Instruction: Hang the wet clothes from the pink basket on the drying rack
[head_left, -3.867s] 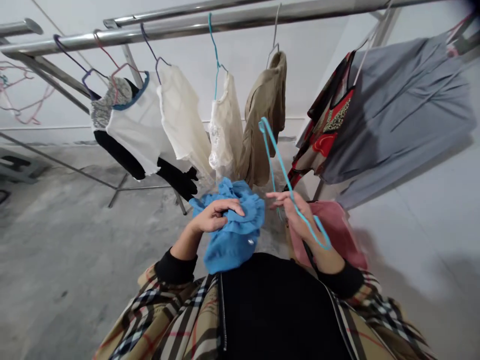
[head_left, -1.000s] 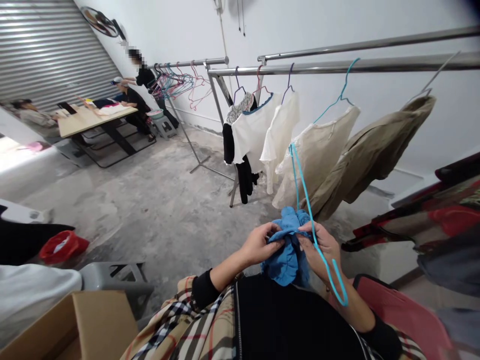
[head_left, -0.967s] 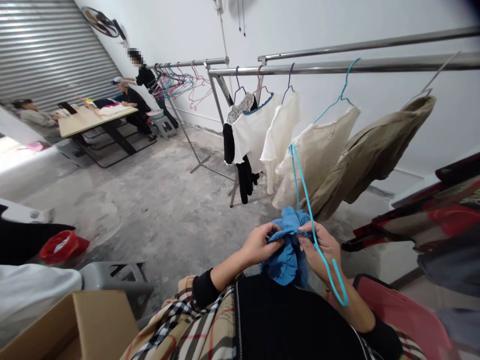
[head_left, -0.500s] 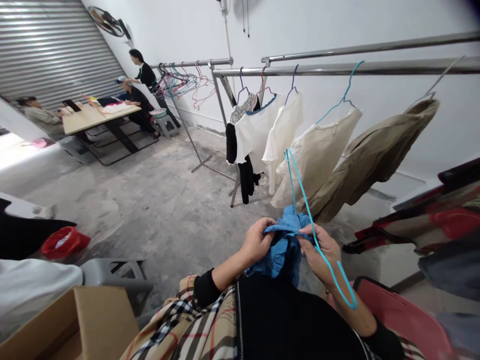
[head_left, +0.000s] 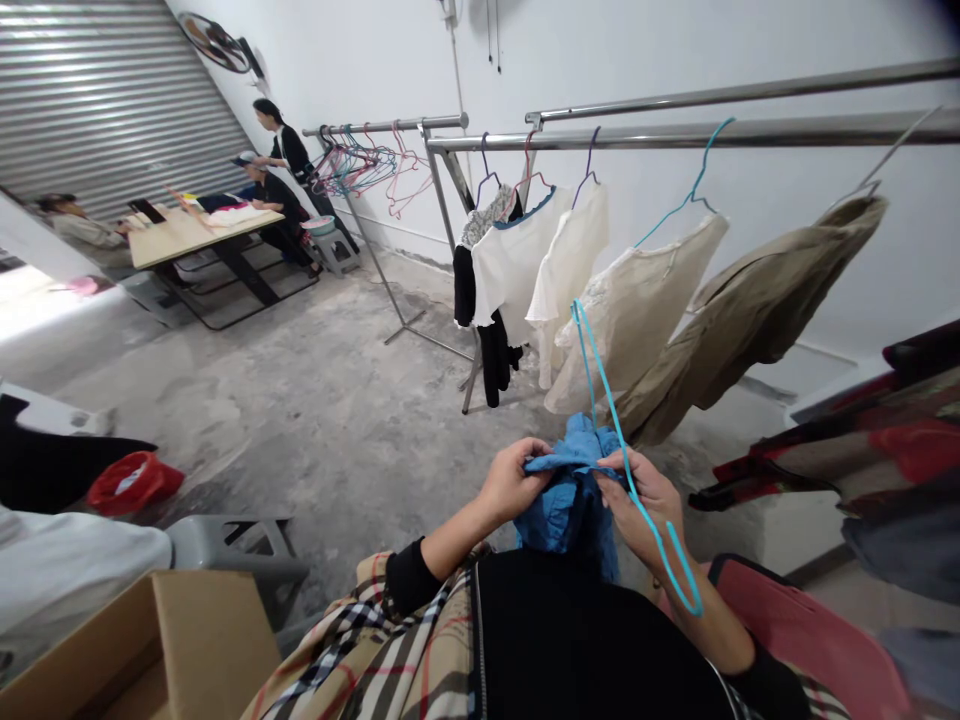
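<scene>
A blue garment [head_left: 566, 505] is gathered between my two hands in front of my body. My left hand [head_left: 516, 482] pinches its upper edge from the left. On the right, my right hand [head_left: 646, 500] closes its thumb and fingers on the same edge. A turquoise hanger [head_left: 600, 365] slants across the right hand, its hook hanging down by the wrist. One end of the hanger sticks up above the garment, and its lower bar runs down behind the blue cloth. How the hanger sits in the fingers is partly hidden.
A metal rail [head_left: 637, 137] holds several tops and khaki trousers [head_left: 780, 300]. Another rack [head_left: 390, 127] carries bare hangers. An open cardboard box [head_left: 214, 640], a grey stool [head_left: 217, 550] and a red bin [head_left: 135, 483] stand left. Several people sit or stand around a far table [head_left: 176, 240].
The hanger's hook has swung slightly left near my right wrist. The blue garment's lower folds have shifted a little right. Both hands keep their grip on the cloth.
</scene>
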